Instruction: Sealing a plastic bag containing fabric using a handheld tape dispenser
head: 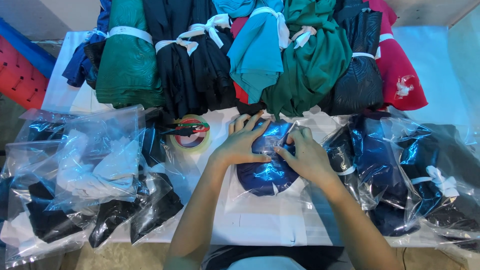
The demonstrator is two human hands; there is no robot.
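- The left hand (243, 142) is lying flat, fingers spread wide, pressing on the bagged blue cloth (267, 165) at the table's (260, 220) middle.
- The right hand (306, 156) is resting on the bag's right edge, fingers half curled, perhaps pinching the plastic.

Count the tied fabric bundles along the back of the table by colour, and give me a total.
Green bundles: 2
Black bundles: 2
Teal bundle: 1
Red bundle: 1
Blue bundle: 1
Total: 7, as far as the overlapping folds show.
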